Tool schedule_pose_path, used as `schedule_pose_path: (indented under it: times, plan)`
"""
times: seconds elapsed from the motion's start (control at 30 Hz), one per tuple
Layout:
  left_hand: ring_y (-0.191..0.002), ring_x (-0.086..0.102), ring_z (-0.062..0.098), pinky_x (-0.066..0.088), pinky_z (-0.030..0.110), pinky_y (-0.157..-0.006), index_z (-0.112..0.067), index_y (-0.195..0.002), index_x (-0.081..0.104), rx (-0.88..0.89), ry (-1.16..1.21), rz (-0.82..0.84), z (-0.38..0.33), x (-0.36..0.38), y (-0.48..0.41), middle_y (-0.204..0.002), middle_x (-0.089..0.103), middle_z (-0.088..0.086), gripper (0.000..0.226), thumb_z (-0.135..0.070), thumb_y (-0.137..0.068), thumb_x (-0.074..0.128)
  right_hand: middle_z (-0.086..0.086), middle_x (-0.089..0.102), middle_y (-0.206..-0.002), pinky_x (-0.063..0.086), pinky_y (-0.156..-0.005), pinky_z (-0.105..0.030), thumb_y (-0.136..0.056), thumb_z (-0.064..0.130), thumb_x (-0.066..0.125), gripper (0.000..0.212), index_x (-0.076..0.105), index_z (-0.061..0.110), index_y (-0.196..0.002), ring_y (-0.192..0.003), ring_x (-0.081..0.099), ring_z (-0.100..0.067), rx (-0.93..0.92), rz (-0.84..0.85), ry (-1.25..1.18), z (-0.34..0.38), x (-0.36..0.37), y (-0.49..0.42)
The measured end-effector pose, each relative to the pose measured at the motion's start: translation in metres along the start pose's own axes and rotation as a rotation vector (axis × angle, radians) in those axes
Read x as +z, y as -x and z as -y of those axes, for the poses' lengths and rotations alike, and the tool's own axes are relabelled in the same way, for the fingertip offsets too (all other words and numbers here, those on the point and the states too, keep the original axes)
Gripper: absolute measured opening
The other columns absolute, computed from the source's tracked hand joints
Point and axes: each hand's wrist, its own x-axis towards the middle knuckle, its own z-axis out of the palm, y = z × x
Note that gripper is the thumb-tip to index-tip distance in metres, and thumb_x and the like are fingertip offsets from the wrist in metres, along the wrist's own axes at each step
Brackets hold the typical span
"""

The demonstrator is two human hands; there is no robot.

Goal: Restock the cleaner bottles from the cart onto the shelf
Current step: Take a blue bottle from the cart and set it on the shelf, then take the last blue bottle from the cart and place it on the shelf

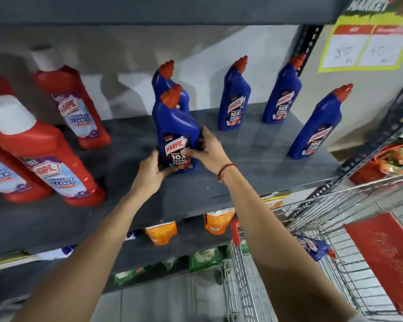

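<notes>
A blue Harpic cleaner bottle [176, 126] with a red cap stands upright on the dark grey shelf [242, 182], just in front of another blue bottle [166, 82]. My left hand [150, 169] grips its lower left side. My right hand [206, 149] wraps its lower right side, thumb across the label. Three more blue bottles [234, 96] [282, 91] [316, 126] stand to the right on the same shelf. One blue bottle [314, 247] lies in the wire cart [335, 217] at lower right.
Several red Harpic bathroom cleaner bottles [75, 108] stand on the shelf's left side. Orange pouches [161, 233] and green packs sit on lower shelves. A red panel [384, 254] lies in the cart. A yellow price sign [365, 45] hangs at upper right.
</notes>
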Motion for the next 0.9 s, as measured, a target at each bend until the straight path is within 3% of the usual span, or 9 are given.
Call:
schedule_pose_path:
  times: [0.2, 0.3, 0.4, 0.5, 0.57, 0.7, 0.8, 0.9]
  plan:
    - [-0.095, 0.065, 0.022, 0.047, 0.024, -0.077, 0.001, -0.111, 0.054, -0.006, -0.023, -0.035, 0.010, 0.007, 0.000, -0.106, 0.068, 0.018, 0.045, -0.012, -0.074, 0.075, -0.014, 0.062, -0.119, 0.051, -0.096, -0.044, -0.072, 0.004, 0.075, 0.059, 0.045, 0.006, -0.123, -0.107, 0.059, -0.021, 0.039, -0.020, -0.010, -0.008, 0.005, 0.005]
    - [-0.100, 0.065, 0.029, 0.050, 0.032, -0.081, -0.001, -0.116, 0.051, -0.019, -0.056, -0.107, 0.009, 0.010, 0.004, -0.110, 0.066, 0.020, 0.055, -0.015, -0.070, 0.079, -0.014, 0.061, -0.124, 0.052, -0.093, -0.028, -0.072, 0.006, 0.076, 0.063, 0.044, 0.007, -0.126, -0.109, 0.059, -0.020, 0.030, -0.045, -0.009, -0.006, 0.000, 0.012]
    - [-0.109, 0.058, 0.028, 0.050, 0.045, -0.092, -0.005, -0.129, 0.043, -0.026, 0.003, -0.395, -0.007, 0.030, 0.030, -0.122, 0.054, 0.016, 0.066, -0.016, -0.073, 0.076, -0.010, 0.060, -0.119, 0.050, -0.075, -0.004, -0.072, 0.009, 0.077, 0.061, 0.048, 0.009, -0.125, -0.103, 0.058, -0.014, 0.064, -0.204, -0.084, -0.011, -0.020, 0.033]
    - [-0.104, 0.056, 0.016, 0.048, 0.029, -0.084, -0.009, -0.125, 0.047, 0.084, 0.095, -0.485, -0.038, 0.068, 0.071, -0.115, 0.049, 0.000, 0.048, -0.012, -0.082, 0.067, -0.004, 0.065, -0.103, 0.050, -0.069, -0.008, -0.074, 0.012, 0.075, 0.040, 0.059, 0.009, -0.110, -0.090, 0.063, -0.012, 0.067, -0.442, -0.144, -0.032, -0.055, 0.069]
    - [-0.100, 0.056, 0.010, 0.047, 0.019, -0.084, -0.012, -0.119, 0.052, 0.187, 0.101, -0.330, -0.055, 0.104, 0.089, -0.110, 0.051, -0.002, 0.038, -0.012, -0.083, 0.065, -0.001, 0.067, -0.092, 0.051, -0.071, -0.016, -0.075, 0.014, 0.075, 0.028, 0.063, 0.010, -0.100, -0.080, 0.064, -0.009, 0.092, -0.606, -0.177, -0.054, -0.085, 0.099]
    - [-0.096, 0.059, 0.006, 0.044, 0.009, -0.084, -0.013, -0.112, 0.058, 0.293, 0.111, 0.173, -0.075, 0.183, 0.093, -0.103, 0.063, 0.005, 0.032, -0.017, -0.081, 0.063, -0.004, 0.062, -0.079, 0.050, -0.061, -0.020, -0.073, 0.019, 0.075, 0.020, 0.063, 0.014, -0.088, -0.068, 0.056, -0.008, 0.271, -0.871, -0.201, -0.109, -0.142, 0.156]
    - [-0.099, 0.062, 0.016, 0.052, 0.031, -0.089, -0.013, -0.114, 0.057, 0.281, 0.014, 0.525, -0.083, 0.246, 0.088, -0.109, 0.065, 0.005, 0.035, -0.018, -0.080, 0.063, -0.004, 0.062, -0.071, 0.049, -0.060, -0.025, -0.074, 0.018, 0.075, 0.014, 0.062, 0.018, -0.077, -0.061, 0.056, -0.007, 0.470, -0.961, -0.126, -0.159, -0.175, 0.190]
    - [-0.108, 0.057, 0.024, 0.046, 0.034, -0.094, -0.009, -0.120, 0.054, 0.292, -0.175, 0.751, -0.078, 0.318, 0.080, -0.116, 0.060, 0.010, 0.041, -0.015, -0.081, 0.065, -0.010, 0.063, -0.078, 0.043, -0.062, -0.023, -0.077, 0.016, 0.072, 0.013, 0.065, 0.008, -0.084, -0.063, 0.055, -0.014, 0.719, -0.989, -0.042, -0.220, -0.199, 0.224]
